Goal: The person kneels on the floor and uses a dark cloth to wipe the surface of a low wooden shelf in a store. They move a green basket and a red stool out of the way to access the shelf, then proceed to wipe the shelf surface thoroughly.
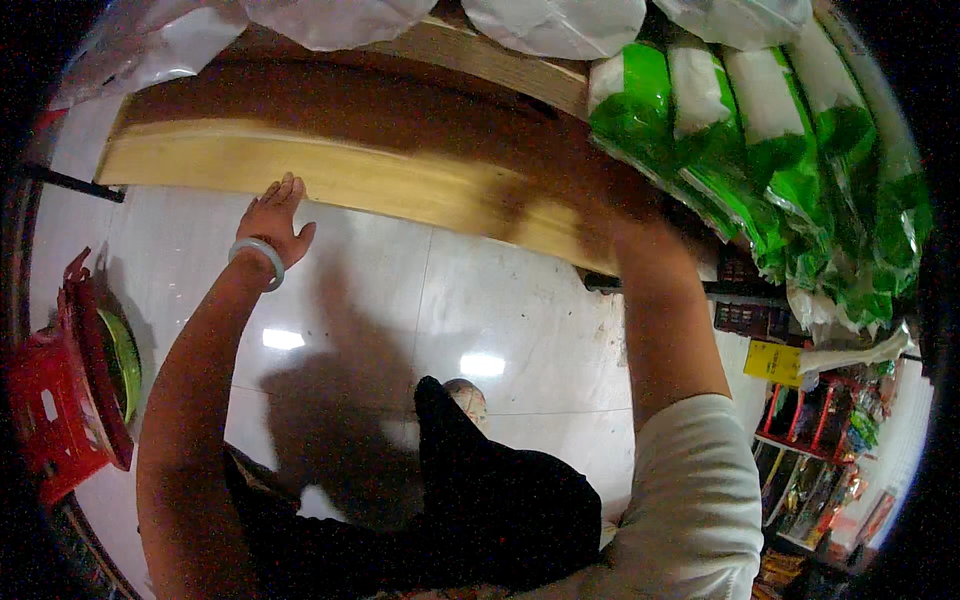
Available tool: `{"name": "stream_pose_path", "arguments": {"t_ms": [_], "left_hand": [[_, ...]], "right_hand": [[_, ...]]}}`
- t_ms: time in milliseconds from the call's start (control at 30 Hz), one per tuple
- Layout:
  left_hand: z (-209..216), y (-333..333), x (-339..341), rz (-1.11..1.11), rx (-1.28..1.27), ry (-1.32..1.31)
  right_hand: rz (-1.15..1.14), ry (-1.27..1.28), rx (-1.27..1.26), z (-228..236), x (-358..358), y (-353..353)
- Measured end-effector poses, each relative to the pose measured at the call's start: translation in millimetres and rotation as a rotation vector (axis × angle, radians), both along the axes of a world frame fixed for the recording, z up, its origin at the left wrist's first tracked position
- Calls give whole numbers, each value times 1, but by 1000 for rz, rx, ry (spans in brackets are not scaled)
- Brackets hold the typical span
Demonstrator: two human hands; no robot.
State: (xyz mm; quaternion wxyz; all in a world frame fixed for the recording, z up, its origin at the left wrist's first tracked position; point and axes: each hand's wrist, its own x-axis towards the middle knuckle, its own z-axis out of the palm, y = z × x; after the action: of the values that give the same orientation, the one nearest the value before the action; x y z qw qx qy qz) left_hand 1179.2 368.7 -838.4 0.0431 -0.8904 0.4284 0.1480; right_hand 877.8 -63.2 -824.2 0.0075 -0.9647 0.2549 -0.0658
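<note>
My left hand (275,220), with a pale bangle at its wrist, lies flat with fingers stretched out. Its fingertips rest at the front edge of a light wooden shelf board (370,180). My right hand (632,225) reaches over the right part of the same board and is smeared by motion. Its fingers are too blurred and dark to make out, and I cannot tell whether it holds anything. Right beside it hang several green and white plastic packages (775,150).
Pale wrapped bundles (560,25) line a higher wooden shelf. A red plastic crate (55,410) and a green basin (122,365) stand at the left. A yellow tag (773,363) sticks out at the right, above racks of small goods (810,470). Glossy tiles (370,290) cover the floor.
</note>
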Motion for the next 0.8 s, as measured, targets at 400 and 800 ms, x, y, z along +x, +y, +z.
{"name": "stream_pose_path", "arguments": {"t_ms": [400,800], "left_hand": [[1,-13,-15,-57,-15,-75],[-6,-18,-9,-57,-23,-57]], "right_hand": [[-292,-25,-163,22,-71,-111],[-17,64,-74,18,-16,-44]]}}
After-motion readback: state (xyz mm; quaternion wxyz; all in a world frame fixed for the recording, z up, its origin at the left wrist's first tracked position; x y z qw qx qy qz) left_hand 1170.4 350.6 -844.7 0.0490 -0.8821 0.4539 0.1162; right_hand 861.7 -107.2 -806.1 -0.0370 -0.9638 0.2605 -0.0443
